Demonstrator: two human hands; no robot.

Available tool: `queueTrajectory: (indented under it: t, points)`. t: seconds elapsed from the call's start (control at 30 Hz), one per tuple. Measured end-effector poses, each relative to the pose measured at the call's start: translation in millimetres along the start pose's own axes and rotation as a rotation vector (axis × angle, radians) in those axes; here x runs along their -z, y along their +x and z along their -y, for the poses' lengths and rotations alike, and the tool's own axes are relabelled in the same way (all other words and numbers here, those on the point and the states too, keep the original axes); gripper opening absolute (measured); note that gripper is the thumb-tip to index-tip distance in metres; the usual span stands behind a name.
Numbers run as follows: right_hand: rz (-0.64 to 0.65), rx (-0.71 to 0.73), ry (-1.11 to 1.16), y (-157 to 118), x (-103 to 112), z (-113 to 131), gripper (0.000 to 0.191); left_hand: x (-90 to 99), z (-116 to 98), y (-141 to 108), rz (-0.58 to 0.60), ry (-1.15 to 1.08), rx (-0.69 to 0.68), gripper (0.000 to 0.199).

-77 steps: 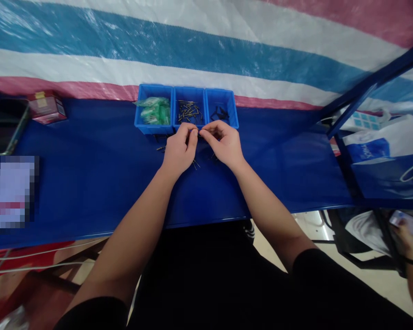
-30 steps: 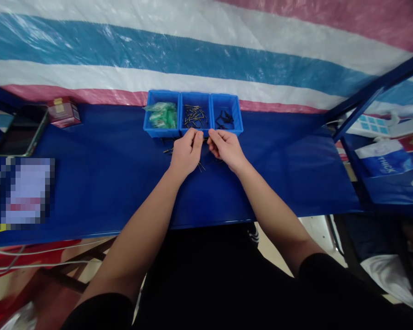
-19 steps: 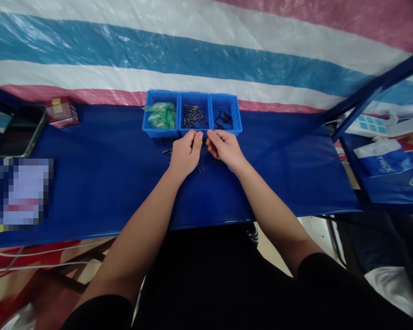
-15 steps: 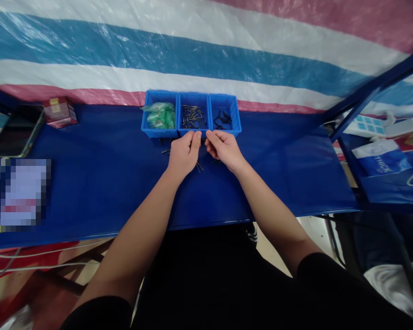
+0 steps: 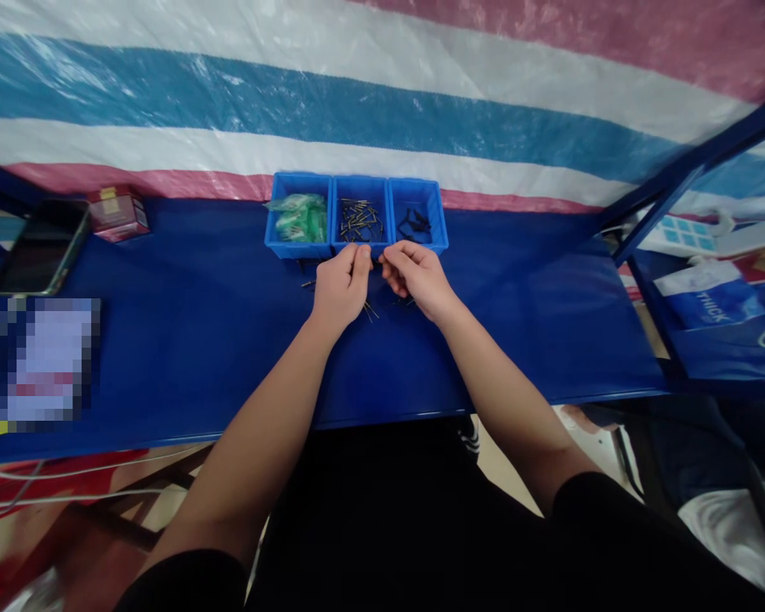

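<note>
Just in front of the blue bins, my left hand [image 5: 342,286] is closed in a pinch, thumb against forefinger. My right hand [image 5: 419,279] pinches close beside it, the fingertips nearly meeting. Whatever lies between the fingers is too small and hidden to make out. Several thin metal pin-like pieces [image 5: 371,311] lie on the table under and around my hands. More brass-and-dark pin-like pieces [image 5: 360,223] fill the middle bin [image 5: 362,183]. Small black parts [image 5: 416,225] lie in the right bin [image 5: 438,212], and green-and-clear plastic packets [image 5: 301,218] in the left bin [image 5: 278,195].
The blue table [image 5: 217,323] runs along a striped plastic sheet [image 5: 357,110]. A phone [image 5: 42,246], a dark red box [image 5: 120,214] and a blurred-out screen [image 5: 54,361] are on the left. Beyond a blue frame post at right sits a blue-and-white packet [image 5: 707,296]. Part of another person [image 5: 688,450] shows at lower right.
The view has shifted slightly, so the bins and table items appear a little lower and farther right. Both hands keep nearly the same pinching pose.
</note>
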State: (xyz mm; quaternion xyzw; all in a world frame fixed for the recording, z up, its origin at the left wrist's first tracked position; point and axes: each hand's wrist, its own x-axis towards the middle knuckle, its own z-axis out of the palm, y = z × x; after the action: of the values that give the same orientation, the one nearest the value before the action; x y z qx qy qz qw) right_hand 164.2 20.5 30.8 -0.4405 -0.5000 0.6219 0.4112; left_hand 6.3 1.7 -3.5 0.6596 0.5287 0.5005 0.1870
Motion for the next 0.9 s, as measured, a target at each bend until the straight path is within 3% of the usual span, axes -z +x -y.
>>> queueTrajectory:
  t: [0.2, 0.6, 0.9]
  points:
    - [-0.103, -0.050, 0.063, 3.4, 2.1, -3.7, 0.022, 0.5, -1.0, 0.0, -0.005, 0.009, -0.001, 0.053]
    - [-0.265, -0.226, 0.200, 3.9, 1.2, 6.9, 0.023, 0.9, -2.6, -0.8, -0.006, -0.006, 0.000, 0.046]
    - [-0.250, -0.225, 0.381, 1.3, 4.1, 9.4, 0.017, 0.7, -1.0, -0.4, 0.000, 0.011, -0.010, 0.045]
